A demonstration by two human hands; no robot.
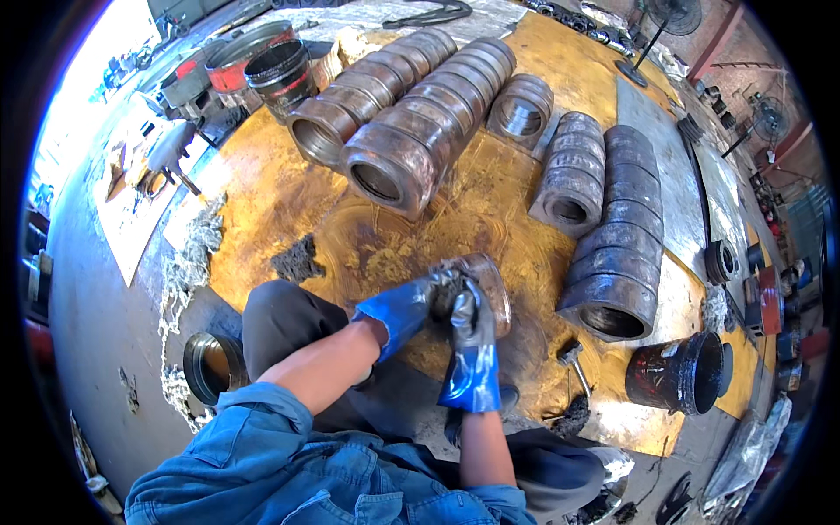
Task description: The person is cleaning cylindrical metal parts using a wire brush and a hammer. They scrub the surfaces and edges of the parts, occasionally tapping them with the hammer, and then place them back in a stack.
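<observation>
Both my hands wear blue gloves, blackened over the fingers, and come together at a short, shiny metal ring [496,284] on the oily yellow floor sheet in front of me. My left hand [437,290] lies at the ring's near left side, its fingers curled in. Right beside it, my right hand [472,317] is bent closed over the ring's near side. What the fingers pinch, if anything, is hidden by the dark gloves. Part of the ring is covered by the hands.
Beyond stand rows of thick metal rings laid end to end, one row [420,131] ahead and another [617,236] to the right. A black bucket [669,374] and a hammer [576,363] are at right. Left lie a dark rag [297,260] and a loose ring [210,367].
</observation>
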